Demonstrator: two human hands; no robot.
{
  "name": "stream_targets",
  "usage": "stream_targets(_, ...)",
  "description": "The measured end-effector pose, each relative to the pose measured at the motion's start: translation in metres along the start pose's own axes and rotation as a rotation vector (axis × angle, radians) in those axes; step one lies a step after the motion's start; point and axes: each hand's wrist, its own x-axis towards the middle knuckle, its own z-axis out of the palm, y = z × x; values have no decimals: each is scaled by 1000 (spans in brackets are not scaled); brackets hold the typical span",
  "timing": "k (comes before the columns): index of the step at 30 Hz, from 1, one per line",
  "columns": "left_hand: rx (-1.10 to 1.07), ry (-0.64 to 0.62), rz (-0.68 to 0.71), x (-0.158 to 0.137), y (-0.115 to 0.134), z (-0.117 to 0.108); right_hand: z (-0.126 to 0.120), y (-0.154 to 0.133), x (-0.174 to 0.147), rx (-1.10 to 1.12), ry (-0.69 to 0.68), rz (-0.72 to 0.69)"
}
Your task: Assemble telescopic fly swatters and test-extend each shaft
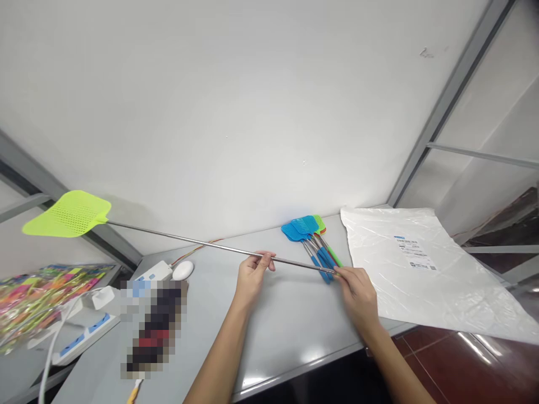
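Note:
A yellow-green fly swatter [73, 214] on a long thin metal rod stretches across the view, its perforated head far to the left. My left hand [252, 275] is closed around the middle of the rod in a pinch. Toward the rod's right end, my right hand [356, 289] grips it with the fingers wrapped, hiding the handle. Beneath and behind that end, a bundle of fly swatters [305, 227] with blue and green heads lies on the grey table [290, 342].
A large white plastic mailing bag [379, 275] with a label overhangs the table's right side. On the left are white power strips [84, 336], a round white object [183, 270] and a pixelated dark item [158, 331]. Colourful packaged goods [42, 297] sit farther left. A white panel [236, 112] stands behind.

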Motion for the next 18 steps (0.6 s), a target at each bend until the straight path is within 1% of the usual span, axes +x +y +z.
stream_targets(3, 28, -1, -4, 0, -2, 6, 4, -6, 5, 29, -50, -27)
stream_targets(6, 57, -58, -34, -6, -5, 20, 15, -20, 14, 79, -122, -75)
stream_targets(10, 66, -104, -68, -14, -6, 31, 30, -40, 24, 102, -146, -74)
stream_targets(14, 69, -104, -78, -11, -7, 26, 40, -54, 23, 148, -159, -3)
stream_targets(16, 67, -102, -80, -8, -6, 22, 45, -60, 19, 195, -168, 66)
stream_targets(18, 64, -107, -78, -6, -5, 17, 50, -65, 16, 265, -211, 152)
